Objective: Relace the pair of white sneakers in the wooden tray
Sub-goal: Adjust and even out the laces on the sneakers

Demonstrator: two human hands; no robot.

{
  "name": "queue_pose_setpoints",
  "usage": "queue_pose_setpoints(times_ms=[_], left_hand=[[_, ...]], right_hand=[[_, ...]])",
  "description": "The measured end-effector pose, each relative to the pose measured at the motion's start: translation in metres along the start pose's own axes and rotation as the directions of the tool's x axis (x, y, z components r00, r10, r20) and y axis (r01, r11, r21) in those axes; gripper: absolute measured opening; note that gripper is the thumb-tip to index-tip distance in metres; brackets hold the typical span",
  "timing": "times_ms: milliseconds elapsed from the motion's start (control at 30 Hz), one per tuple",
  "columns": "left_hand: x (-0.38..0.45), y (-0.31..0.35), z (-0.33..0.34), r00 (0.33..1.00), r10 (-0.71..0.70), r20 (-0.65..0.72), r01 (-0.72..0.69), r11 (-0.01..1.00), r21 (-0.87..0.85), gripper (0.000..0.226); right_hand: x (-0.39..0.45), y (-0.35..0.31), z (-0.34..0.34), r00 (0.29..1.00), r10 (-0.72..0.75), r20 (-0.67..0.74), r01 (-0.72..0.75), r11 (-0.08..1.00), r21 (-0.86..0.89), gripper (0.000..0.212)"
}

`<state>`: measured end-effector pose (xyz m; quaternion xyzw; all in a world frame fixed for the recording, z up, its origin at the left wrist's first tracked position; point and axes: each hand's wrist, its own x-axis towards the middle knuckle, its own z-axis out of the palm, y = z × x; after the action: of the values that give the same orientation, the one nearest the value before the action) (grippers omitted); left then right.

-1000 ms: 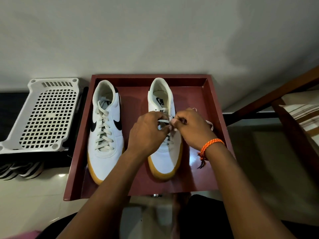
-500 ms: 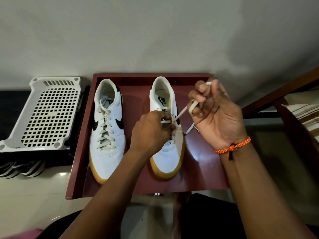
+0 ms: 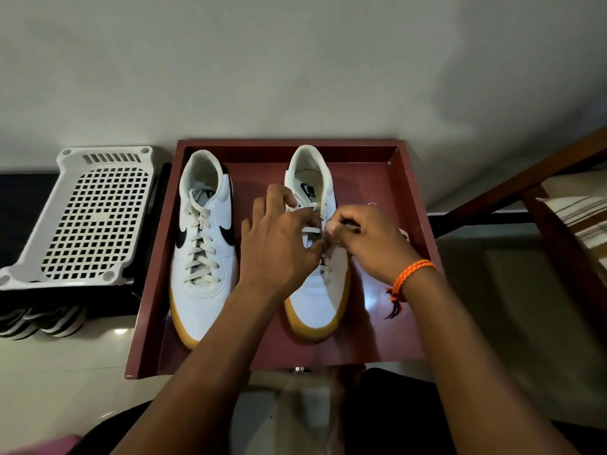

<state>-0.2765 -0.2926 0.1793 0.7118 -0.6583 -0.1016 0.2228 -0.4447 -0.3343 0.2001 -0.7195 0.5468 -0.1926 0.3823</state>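
Head view, tray: the dark red-brown wooden tray point(image 3: 414, 205) sits against the wall and holds both sneakers side by side, toes toward the person.
Head view, left sneaker: the white leather sneaker with black swoosh and gum sole point(image 3: 203, 257) appears fully laced.
Head view, right sneaker: the matching white gum-soled sneaker point(image 3: 317, 300) is only partly laced; its upper eyelets look empty.
Left hand: the left hand point(image 3: 279, 244) lies over the tongue area, fingers loosely curled; whether it pinches anything cannot be told.
Right hand: the right hand point(image 3: 368, 241), orange braided wristband point(image 3: 412, 274) at the wrist, has fingertips closed on the flat off-white lace point(image 3: 310, 230) at the right eyelet row.
Loose end: a lace tail point(image 3: 404, 234) trails on the tray floor.
Risk, threading: the tip may miss its eyelet, since both hands hide it.
Risk, evenness: uneven pulling could leave unequal ends or a twisted lace.
Risk, shoe: an unbraced sneaker may slide on the glossy tray.
Surroundings: a white perforated plastic basket point(image 3: 92, 221) lies beside the tray.
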Motion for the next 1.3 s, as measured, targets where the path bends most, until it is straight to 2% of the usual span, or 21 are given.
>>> queue_pose_setpoints(times_ms=[100, 167, 233, 300, 367, 433, 467, 500, 533, 567, 633, 700, 767, 833, 900, 967, 1033, 1200, 1300], left_hand=[[0.0, 0.001, -0.002, 0.999, -0.013, 0.032, 0.013, 1.0, -0.008, 0.032], [0.0, 0.003, -0.003, 0.999, -0.008, 0.039, 0.009, 1.0, -0.023, 0.032], [-0.001, 0.003, -0.004, 0.999, -0.007, 0.048, 0.009, 1.0, -0.029, 0.032], [-0.002, 0.004, -0.004, 0.999, -0.01, 0.037, 0.011, 1.0, -0.023, 0.032], [-0.004, 0.008, -0.004, 1.0, 0.008, -0.013, -0.008, 1.0, -0.016, 0.036], [-0.006, 0.014, -0.004, 0.996, 0.069, -0.064, -0.069, 0.998, 0.007, 0.043], [-0.007, 0.017, -0.003, 0.991, 0.11, -0.077, -0.109, 0.994, 0.019, 0.044], [-0.008, 0.019, -0.002, 0.986, 0.146, -0.077, -0.145, 0.989, 0.027, 0.04], [-0.01, 0.02, 0.0, 0.983, 0.172, -0.065, -0.17, 0.985, 0.035, 0.035], [-0.01, 0.02, 0.003, 0.982, 0.181, -0.047, -0.179, 0.983, 0.047, 0.031], [-0.012, 0.019, 0.009, 0.986, 0.166, -0.013, -0.165, 0.985, 0.04, 0.026], [-0.013, 0.02, 0.012, 0.985, 0.171, -0.024, -0.171, 0.985, 0.001, 0.017], [-0.012, 0.021, 0.01, 0.986, 0.155, -0.068, -0.159, 0.986, -0.057, 0.007], [-0.01, 0.017, 0.007, 0.992, 0.052, -0.117, -0.073, 0.98, -0.186, 0.007], [-0.007, 0.009, 0.002, 0.992, -0.065, -0.109, 0.011, 0.902, -0.431, 0.013], [-0.003, 0.001, -0.008, 0.989, -0.136, -0.055, 0.059, 0.712, -0.7, 0.013], [-0.001, -0.005, -0.021, 0.984, -0.176, 0.004, 0.099, 0.531, -0.841, 0.011], [-0.002, -0.024, -0.04, 0.976, -0.198, 0.095, 0.164, 0.372, -0.914, 0.018], [0.0, -0.032, -0.046, 0.969, -0.214, 0.121, 0.184, 0.301, -0.936, 0.02]], right_hand=[[-0.001, -0.002, -0.017, 0.998, -0.055, -0.035, 0.064, 0.931, 0.36, 0.022], [-0.002, -0.007, -0.027, 0.997, -0.018, -0.071, 0.059, 0.78, 0.623, 0.022], [-0.003, -0.009, -0.032, 0.993, 0.024, -0.112, 0.073, 0.622, 0.779, 0.027], [-0.002, -0.011, -0.031, 0.986, 0.077, -0.15, 0.083, 0.55, 0.831, 0.029], [-0.001, -0.008, -0.027, 0.969, 0.132, -0.207, 0.077, 0.638, 0.766, 0.025], [0.001, -0.002, -0.025, 0.931, 0.169, -0.324, 0.023, 0.858, 0.513, 0.011], [0.001, 0.003, -0.022, 0.915, 0.178, -0.362, -0.039, 0.933, 0.359, 0.017], [0.0, 0.009, -0.019, 0.912, 0.186, -0.366, -0.105, 0.967, 0.23, 0.036], [-0.001, 0.014, -0.017, 0.917, 0.207, -0.341, -0.159, 0.974, 0.164, 0.05], [-0.001, 0.015, -0.015, 0.918, 0.238, -0.316, -0.199, 0.968, 0.15, 0.055], [-0.002, 0.013, -0.015, 0.918, 0.245, -0.312, -0.208, 0.967, 0.149, 0.042], [-0.002, 0.009, -0.016, 0.919, 0.186, -0.348, -0.152, 0.981, 0.122, 0.023], [-0.003, 0.003, -0.015, 0.937, 0.091, -0.338, -0.069, 0.995, 0.077, 0.02], [-0.003, 0.001, -0.011, 0.968, -0.001, -0.251, 0.022, 0.996, 0.082, 0.021], [-0.003, 0.001, -0.006, 0.99, -0.045, -0.13, 0.06, 0.991, 0.118, 0.019], [-0.002, 0.002, -0.004, 0.997, -0.056, -0.048, 0.063, 0.984, 0.167, 0.019], [-0.003, 0.0, -0.002, 0.998, -0.058, 0.024, 0.051, 0.974, 0.222, 0.018], [-0.005, -0.008, 0.002, 0.988, -0.132, 0.08, 0.105, 0.953, 0.284, 0.008], [-0.007, -0.001, -0.014, 0.983, -0.068, 0.17, 0.013, 0.951, 0.307, 0.007]])
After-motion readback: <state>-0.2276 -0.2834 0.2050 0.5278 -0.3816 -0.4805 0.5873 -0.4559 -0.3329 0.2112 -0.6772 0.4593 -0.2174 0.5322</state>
